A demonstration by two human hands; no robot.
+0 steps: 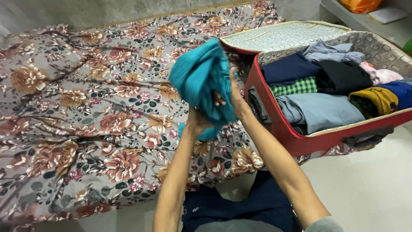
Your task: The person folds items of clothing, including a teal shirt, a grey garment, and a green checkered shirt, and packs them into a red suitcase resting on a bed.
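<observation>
Teal garment held up in both hands above the bed.

The teal garment point(201, 79) is bunched between the left hand point(196, 122) and right hand point(234, 96), the fingers point(219, 101) clenched into the cloth. Its loose lower end hangs free; I judge it could unfold or slip onto the flowered bedsheet point(86, 120) beside the red suitcase point(296, 137).

The flowered bed point(86, 120) lies open leftward; the red suitcase point(292, 137) blocks rightward.
</observation>
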